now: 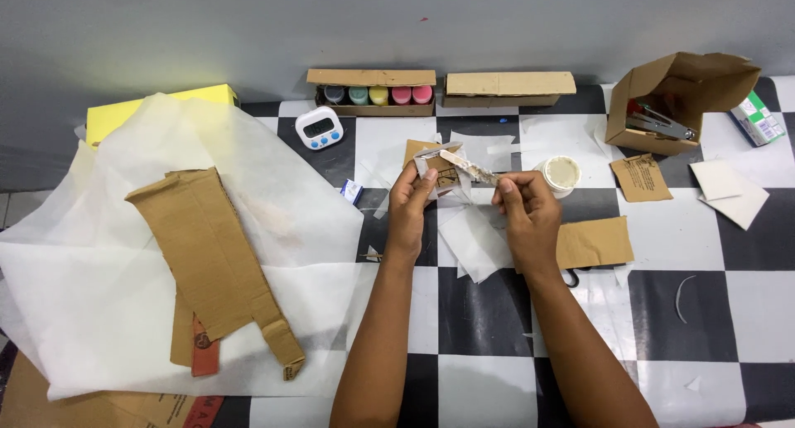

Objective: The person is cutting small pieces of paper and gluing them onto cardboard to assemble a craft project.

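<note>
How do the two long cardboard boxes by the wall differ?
The left box stands open and shows a row of coloured paint pots; the right box shows nothing inside. The left box sits behind the white timer; the right box sits behind bare table. Both are brown, long and narrow.

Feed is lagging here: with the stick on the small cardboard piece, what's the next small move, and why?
Probably draw the wooden stick in the right hand along the small cardboard piece held by the left hand. Its tip already rests there, and the open glue pot sits beside the right hand.
</note>
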